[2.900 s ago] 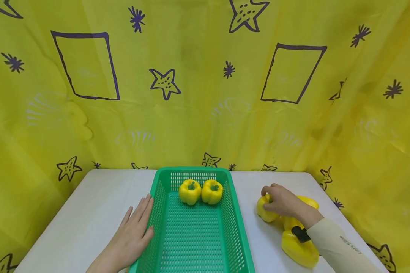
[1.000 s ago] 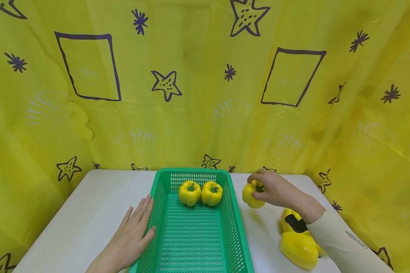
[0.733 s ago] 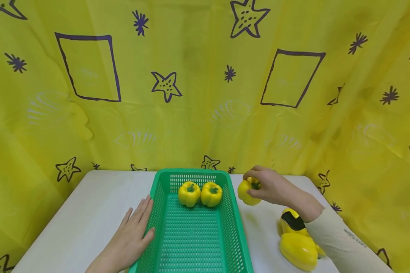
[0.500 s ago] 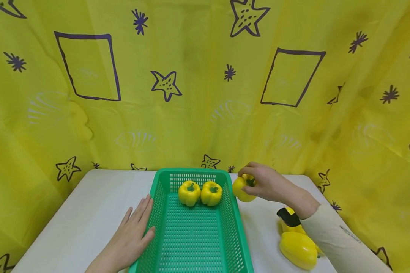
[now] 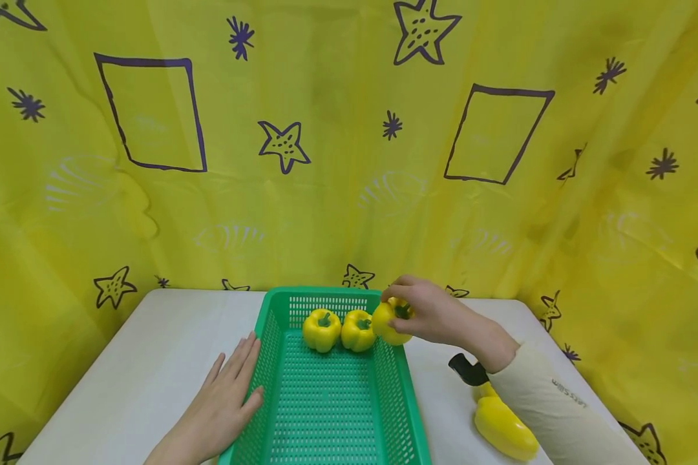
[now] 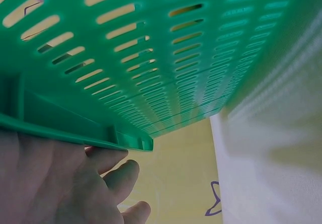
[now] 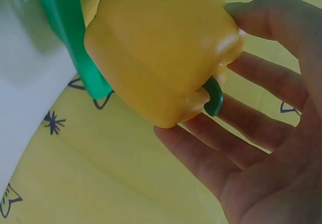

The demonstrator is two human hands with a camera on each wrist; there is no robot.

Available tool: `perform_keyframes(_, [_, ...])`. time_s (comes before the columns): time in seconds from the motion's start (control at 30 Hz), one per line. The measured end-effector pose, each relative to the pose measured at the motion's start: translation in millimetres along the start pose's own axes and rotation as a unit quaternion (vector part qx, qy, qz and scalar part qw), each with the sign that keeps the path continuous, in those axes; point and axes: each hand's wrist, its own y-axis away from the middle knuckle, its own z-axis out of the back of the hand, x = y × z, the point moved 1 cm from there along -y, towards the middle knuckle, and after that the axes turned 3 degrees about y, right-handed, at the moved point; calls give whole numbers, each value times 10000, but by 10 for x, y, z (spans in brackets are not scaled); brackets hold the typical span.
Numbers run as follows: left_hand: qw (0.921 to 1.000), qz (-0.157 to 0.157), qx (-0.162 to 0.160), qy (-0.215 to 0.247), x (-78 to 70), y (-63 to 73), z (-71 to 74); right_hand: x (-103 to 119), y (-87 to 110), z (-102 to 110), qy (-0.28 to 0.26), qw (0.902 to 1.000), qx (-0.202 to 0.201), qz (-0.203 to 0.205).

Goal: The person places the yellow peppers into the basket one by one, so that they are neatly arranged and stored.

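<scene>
My right hand (image 5: 427, 313) grips a yellow bell pepper (image 5: 386, 321) by its top, over the right rim of the green basket (image 5: 410, 394). In the right wrist view, thumb and fingers span the stem end of the held pepper (image 7: 161, 48), its green stem toward the palm. Two yellow bell peppers, a left one (image 5: 322, 330) and a right one (image 5: 357, 331), stand stem-up side by side at the basket's far end. My left hand (image 5: 218, 403) rests with straight fingers along the basket's left rim; the left wrist view shows it under the rim (image 6: 75, 141).
On the white table (image 5: 116, 374) right of the basket lie more yellow peppers (image 5: 503, 429), partly hidden by the right sleeve. A black wrist strap piece (image 5: 468, 369) hangs below the right wrist. A yellow patterned curtain (image 5: 326, 213) closes off the back and sides.
My right hand has lifted the bell pepper off the table and carried it left, from beside the other peppers to over the basket's right rim. The left hand has stayed in place.
</scene>
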Motion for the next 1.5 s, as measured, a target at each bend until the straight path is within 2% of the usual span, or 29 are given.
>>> perform_keyframes(0.3, [10000,-57,-64,-41,-14,-2,8,132,-107,-102,-71,9995,-25,294])
perform_keyframes(0.47, [10000,-3,21,36,-13,-12,5,197,-159,-202,-155,9992,65,370])
perform_keyframes(1.17, [10000,28,26,23,-10,-21,3,458,-356,-571,-405,9976,412,392])
perform_keyframes(1.5, [10000,13,16,6,2,5,4,558,-441,-751,-232,9971,564,450])
